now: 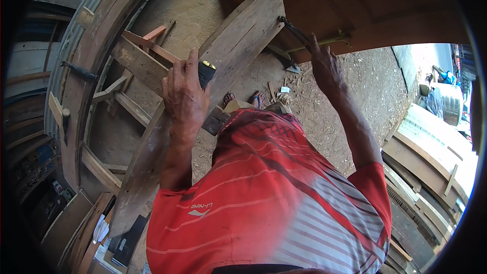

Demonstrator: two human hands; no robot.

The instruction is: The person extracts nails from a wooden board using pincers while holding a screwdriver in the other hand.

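Note:
My left hand is closed round a black and yellow tape measure, above a long weathered wooden plank. The plank slants from the lower left up to its cut end at the top centre. Farther forward on the right, my right hand grips a dark long-handled tool, index finger stretched along it. The tool's small head is at the plank's right edge, close to its far end. Whether it touches the wood I cannot tell, nor its exact kind.
A large brown panel stands at the far side. On the left are a big timber beam and a wooden frame. Stacked boards lie at the right. Wood chips and a white scrap litter the dirt ground near my feet.

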